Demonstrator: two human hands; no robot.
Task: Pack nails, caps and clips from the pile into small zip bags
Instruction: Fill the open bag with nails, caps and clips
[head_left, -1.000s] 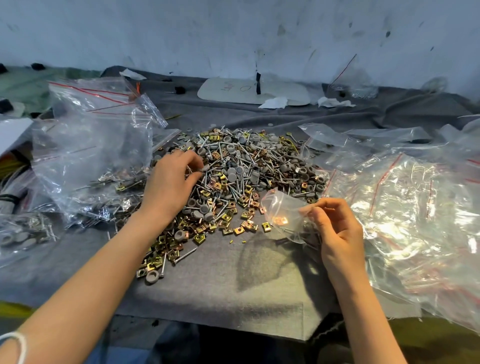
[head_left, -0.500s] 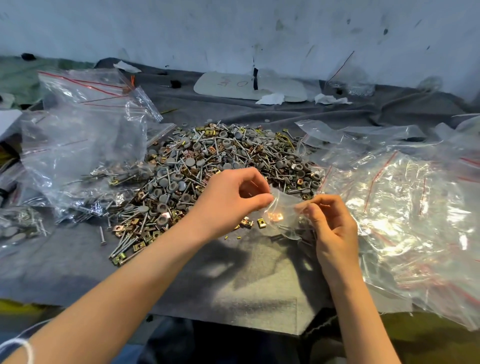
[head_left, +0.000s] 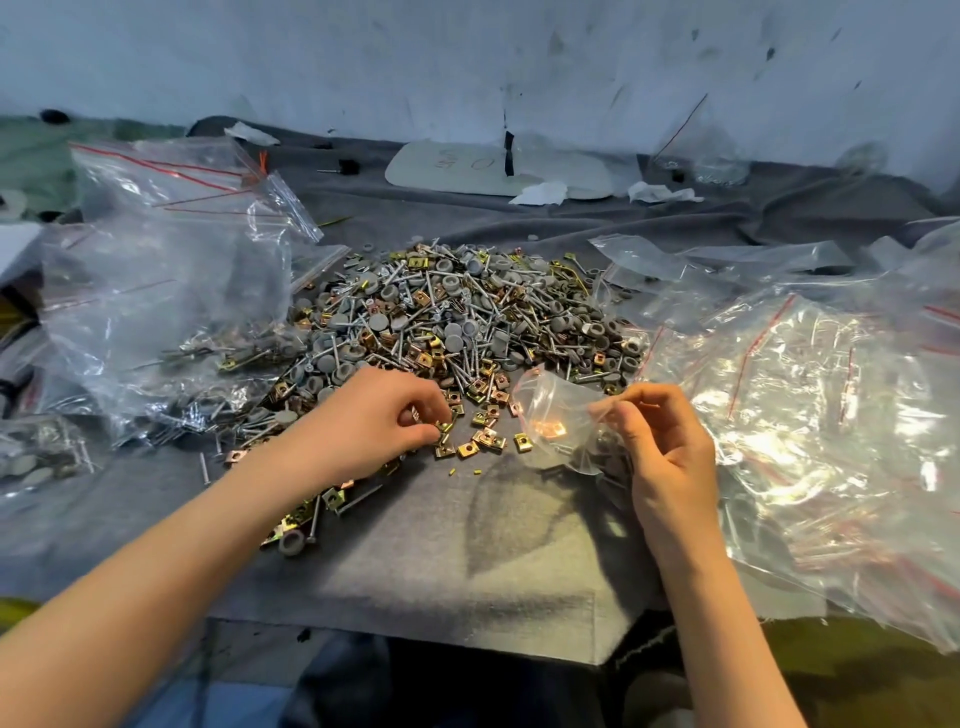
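Note:
A pile of nails, grey caps and gold clips (head_left: 457, 322) covers the middle of the grey cloth (head_left: 467, 561). My left hand (head_left: 374, 421) is at the pile's near edge, thumb and fingers pinching a gold clip (head_left: 444, 427). My right hand (head_left: 665, 447) pinches the rim of a small clear zip bag (head_left: 550, 421) and holds it open just right of the clips. A copper clip (head_left: 548, 428) shows through the bag. More loose clips (head_left: 483, 441) lie between both hands.
A big clear bag with filled packets (head_left: 171, 322) stands at the left. A heap of empty zip bags (head_left: 810, 395) fills the right. A white board (head_left: 498, 169) and paper scraps lie near the back wall. The cloth's front edge is close to me.
My left hand went from the pile's left side to the bag mouth, then drew back to the loose clips at the near edge. My right hand kept holding the bag.

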